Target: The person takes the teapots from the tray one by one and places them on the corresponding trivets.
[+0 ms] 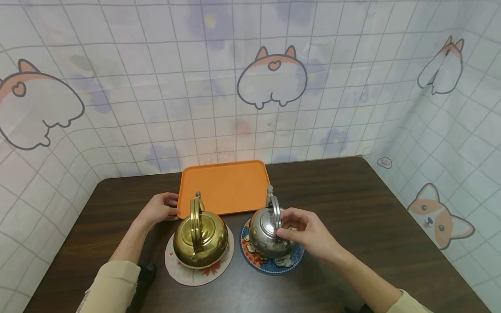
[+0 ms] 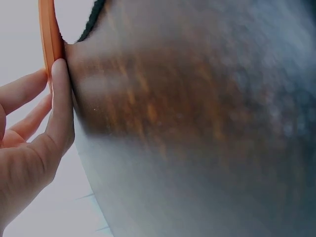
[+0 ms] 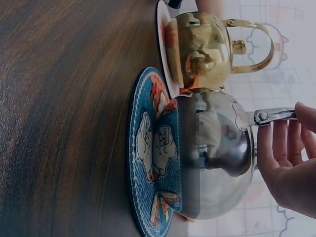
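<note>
A silver kettle [image 1: 266,234] sits on a round blue patterned mat [image 1: 274,270], its metal handle standing up. My right hand [image 1: 307,230] holds that handle, fingers curled under it in the right wrist view, where the kettle body [image 3: 222,163] shows from the side. To its left, a gold kettle [image 1: 201,241] rests on a round pale mat [image 1: 188,278] with a red flower print. Behind both lies an orange tray [image 1: 225,187]. My left hand [image 1: 158,208] pinches the tray's left edge; the left wrist view shows thumb and fingers on either side of the rim [image 2: 47,34].
A dark wood-grain table [image 1: 332,195] carries everything. White tiled-print sheeting [image 1: 188,87] with cartoon animals hangs behind it and along both sides. The gold kettle stands close to the tray's front edge and to my left forearm.
</note>
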Tool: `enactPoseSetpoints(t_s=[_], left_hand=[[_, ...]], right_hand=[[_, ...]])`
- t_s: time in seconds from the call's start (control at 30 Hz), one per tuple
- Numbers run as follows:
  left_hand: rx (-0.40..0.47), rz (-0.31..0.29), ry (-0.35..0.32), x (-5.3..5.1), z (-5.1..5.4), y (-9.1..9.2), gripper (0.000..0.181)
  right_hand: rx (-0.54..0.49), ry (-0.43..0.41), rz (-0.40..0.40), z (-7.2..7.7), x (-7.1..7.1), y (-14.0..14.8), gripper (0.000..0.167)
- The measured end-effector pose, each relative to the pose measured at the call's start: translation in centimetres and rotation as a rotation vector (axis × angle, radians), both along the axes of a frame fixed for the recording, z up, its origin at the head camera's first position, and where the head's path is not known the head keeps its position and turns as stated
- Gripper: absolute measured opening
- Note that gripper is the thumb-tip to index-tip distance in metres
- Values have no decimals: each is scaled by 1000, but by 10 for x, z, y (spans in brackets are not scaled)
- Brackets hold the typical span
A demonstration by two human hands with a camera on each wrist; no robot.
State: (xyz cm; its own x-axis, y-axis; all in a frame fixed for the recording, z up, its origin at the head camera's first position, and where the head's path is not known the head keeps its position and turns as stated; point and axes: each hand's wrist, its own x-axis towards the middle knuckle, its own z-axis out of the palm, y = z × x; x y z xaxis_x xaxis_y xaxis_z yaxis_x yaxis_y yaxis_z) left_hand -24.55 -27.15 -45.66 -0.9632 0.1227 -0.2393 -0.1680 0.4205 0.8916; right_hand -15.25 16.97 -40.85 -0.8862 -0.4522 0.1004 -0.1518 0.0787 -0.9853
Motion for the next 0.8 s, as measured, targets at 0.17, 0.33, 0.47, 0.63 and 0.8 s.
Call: enactPoseSetpoints(t_s=[0.17,0.33,0.47,0.63,0.8], left_hand=[[-14,-4,9,0,0,2,58],[-38,-16,22,1,-1,5,56],[-78,-45,32,3,1,7,57],[-130,-101,48,10,6,7,55],[-205,-159,92,23,12,1,52]], right_hand=[[25,10,-10,0,0,1,26],[39,9,-14,-1,-2,2,25],[34,20,17,-1,-4,4,26],[74,51,39,-1,-6,9,25],[93,69,-2,-2,-10,20,22]])
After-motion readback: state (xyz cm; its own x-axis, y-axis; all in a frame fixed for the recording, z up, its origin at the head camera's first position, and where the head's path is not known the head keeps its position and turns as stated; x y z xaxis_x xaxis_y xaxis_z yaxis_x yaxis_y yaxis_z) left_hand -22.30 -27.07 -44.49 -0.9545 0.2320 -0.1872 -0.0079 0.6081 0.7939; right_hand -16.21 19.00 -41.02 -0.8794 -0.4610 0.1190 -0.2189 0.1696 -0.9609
